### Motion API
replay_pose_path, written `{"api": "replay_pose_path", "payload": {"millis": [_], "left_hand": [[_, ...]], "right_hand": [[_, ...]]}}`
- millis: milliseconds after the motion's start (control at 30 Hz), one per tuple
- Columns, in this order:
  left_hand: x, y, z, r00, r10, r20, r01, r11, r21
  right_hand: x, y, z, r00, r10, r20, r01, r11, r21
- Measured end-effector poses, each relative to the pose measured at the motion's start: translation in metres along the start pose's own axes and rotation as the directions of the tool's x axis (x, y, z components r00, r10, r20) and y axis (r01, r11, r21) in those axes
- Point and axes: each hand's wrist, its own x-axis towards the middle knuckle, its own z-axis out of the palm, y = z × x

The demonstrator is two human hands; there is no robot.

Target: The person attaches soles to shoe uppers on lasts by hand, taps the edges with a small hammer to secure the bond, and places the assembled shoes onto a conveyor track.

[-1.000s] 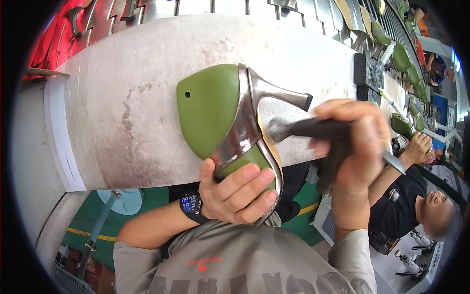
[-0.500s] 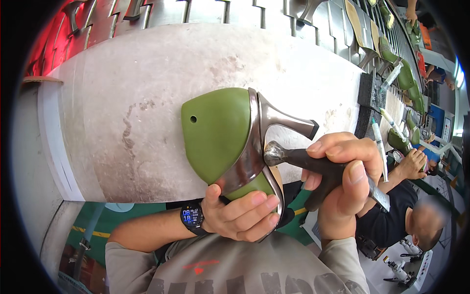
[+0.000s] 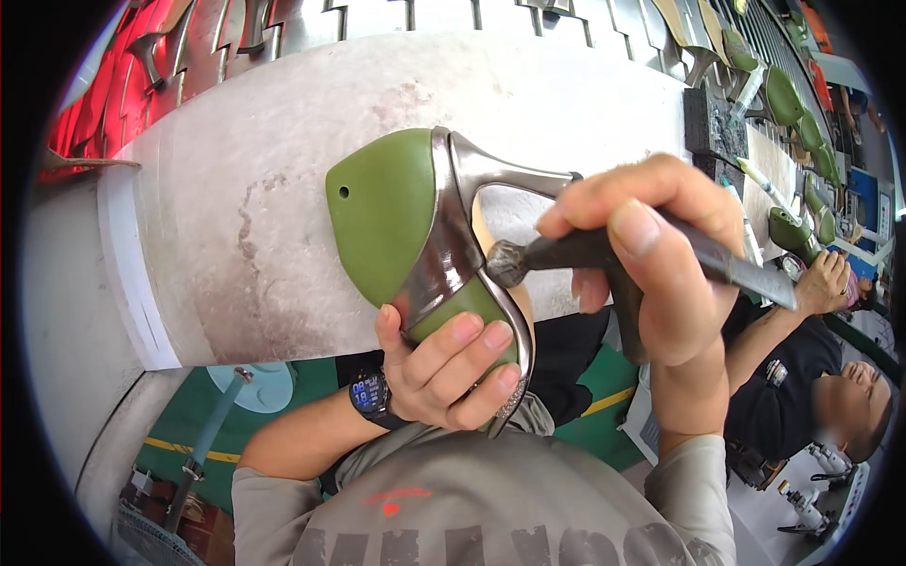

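Note:
A high-heeled shoe (image 3: 442, 255) with shiny bronze-brown upper and heel is fitted on a green shoe last (image 3: 382, 212) with a small round hole. Its heel points up to the right, over the work surface. My left hand (image 3: 444, 373), closed around the front part of the shoe, has its thumb on the upper. In my right hand (image 3: 661, 264) is a dark cobbler's hammer (image 3: 566, 253), gripped around its head. The rounded hammer face sits at the shoe's sole edge, below the heel; whether it touches is unclear. A flat metal end sticks out beyond my right hand.
The pale, stained work surface (image 3: 255, 160) has a slatted metal conveyor (image 3: 377, 19) along its far side. Glue-type syringes (image 3: 766, 184) lie at the right by a black block (image 3: 714, 123), near more green lasts (image 3: 783, 94). A co-worker (image 3: 783, 377) sits at the right.
The shoe on its last has shifted up and left with my left hand. The hammer has turned flatter, and its face has moved lower along the shoe's sole edge.

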Motion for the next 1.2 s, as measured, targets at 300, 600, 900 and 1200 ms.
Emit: {"api": "replay_pose_path", "payload": {"millis": [300, 600, 900, 1200], "left_hand": [[-0.001, -0.001, 0.001, 1.000, 0.013, -0.019, -0.014, 0.998, -0.061], [-0.005, -0.002, -0.011, 0.998, -0.007, 0.063, 0.008, 1.000, -0.019], [0.066, -0.029, -0.084, 0.727, -0.678, 0.112, 0.453, 0.350, -0.820], [0.107, -0.090, -0.096, 0.780, -0.297, 0.551, 0.504, -0.223, -0.834]], "right_hand": [[-0.002, 0.005, -0.002, 0.989, -0.148, 0.007, 0.146, 0.982, 0.124], [-0.007, -0.005, 0.000, 0.978, -0.187, 0.092, 0.189, 0.982, -0.011], [-0.046, 0.037, -0.025, 0.852, -0.507, 0.130, 0.388, 0.444, -0.808], [-0.038, 0.029, 0.045, 0.977, -0.154, 0.150, -0.088, 0.349, 0.933]]}}
